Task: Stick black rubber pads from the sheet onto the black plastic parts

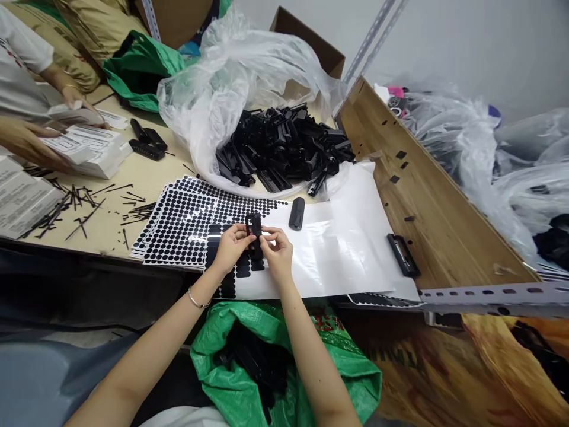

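Observation:
My left hand (pixel 232 244) and my right hand (pixel 277 252) both grip one small black plastic part (pixel 254 228), held upright just above a white sheet (pixel 347 249) of black round and oblong stickers. My right fingertips touch the part's side. A second black part (pixel 297 213) lies on the sheet a little beyond my hands. Behind it a clear plastic bag (pixel 222 89) spills a heap of black plastic parts (pixel 284 148).
A green sack (pixel 249 379) with black parts sits below the table edge under my arms. Another black piece (pixel 402 254) lies at the sheet's right edge by a slanted wooden board (pixel 427 201). At the left, another person's hands (pixel 26 142) handle white boxes; thin black sticks (pixel 80 207) are scattered.

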A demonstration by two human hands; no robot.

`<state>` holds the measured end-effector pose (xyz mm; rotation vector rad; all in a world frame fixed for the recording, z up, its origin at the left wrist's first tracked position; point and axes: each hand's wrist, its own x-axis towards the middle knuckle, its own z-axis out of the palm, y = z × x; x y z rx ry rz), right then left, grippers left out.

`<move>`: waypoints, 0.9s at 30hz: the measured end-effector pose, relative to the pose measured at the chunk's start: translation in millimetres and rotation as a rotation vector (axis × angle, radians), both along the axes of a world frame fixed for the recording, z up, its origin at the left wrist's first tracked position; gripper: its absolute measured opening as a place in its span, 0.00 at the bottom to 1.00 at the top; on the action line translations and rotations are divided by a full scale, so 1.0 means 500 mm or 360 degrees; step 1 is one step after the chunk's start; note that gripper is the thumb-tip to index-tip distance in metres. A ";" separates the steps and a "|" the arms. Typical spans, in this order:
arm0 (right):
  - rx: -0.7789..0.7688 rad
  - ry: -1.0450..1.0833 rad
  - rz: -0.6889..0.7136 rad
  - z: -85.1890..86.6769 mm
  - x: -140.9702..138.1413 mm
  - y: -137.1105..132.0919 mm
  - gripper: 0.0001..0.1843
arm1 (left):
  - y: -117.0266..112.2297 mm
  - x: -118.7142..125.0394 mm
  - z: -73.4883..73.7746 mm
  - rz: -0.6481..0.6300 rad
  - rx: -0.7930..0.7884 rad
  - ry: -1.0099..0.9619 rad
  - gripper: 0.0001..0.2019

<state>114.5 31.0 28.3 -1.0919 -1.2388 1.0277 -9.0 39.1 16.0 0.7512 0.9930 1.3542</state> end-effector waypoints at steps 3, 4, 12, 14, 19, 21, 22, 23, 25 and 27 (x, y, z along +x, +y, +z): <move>-0.0001 0.0029 -0.0046 -0.005 -0.003 0.000 0.13 | 0.001 -0.002 -0.002 -0.0036 0.0016 0.0017 0.23; -0.0027 0.0092 -0.0102 -0.009 -0.003 0.001 0.13 | 0.001 -0.003 -0.003 -0.0047 0.0017 0.0021 0.23; -0.0326 0.0357 0.0091 -0.015 0.009 0.011 0.24 | -0.004 -0.005 -0.015 -0.0175 0.0074 0.0022 0.21; -0.0345 0.0266 0.0194 -0.010 0.017 0.021 0.25 | -0.005 -0.005 -0.020 -0.0161 0.0103 0.0017 0.21; -0.0161 -0.0258 0.0045 0.004 0.043 0.094 0.09 | -0.002 -0.003 -0.033 -0.0113 0.0234 0.0000 0.19; -0.0013 -0.0668 -0.0121 0.010 0.053 0.129 0.09 | -0.002 -0.002 -0.035 -0.0109 0.0235 -0.0040 0.24; 0.0048 -0.0875 -0.0176 0.012 0.057 0.143 0.09 | -0.002 -0.002 -0.035 -0.0112 0.0229 -0.0059 0.26; 0.0094 -0.1066 -0.0229 0.013 0.061 0.152 0.08 | -0.002 -0.002 -0.036 -0.0116 0.0223 -0.0070 0.28; 0.0155 -0.1390 -0.0407 0.010 0.070 0.160 0.12 | -0.002 -0.001 -0.038 -0.0123 0.0214 -0.0071 0.28; 0.0157 -0.1627 -0.0630 -0.001 0.079 0.157 0.18 | -0.003 0.001 -0.040 -0.0122 0.0217 -0.0055 0.25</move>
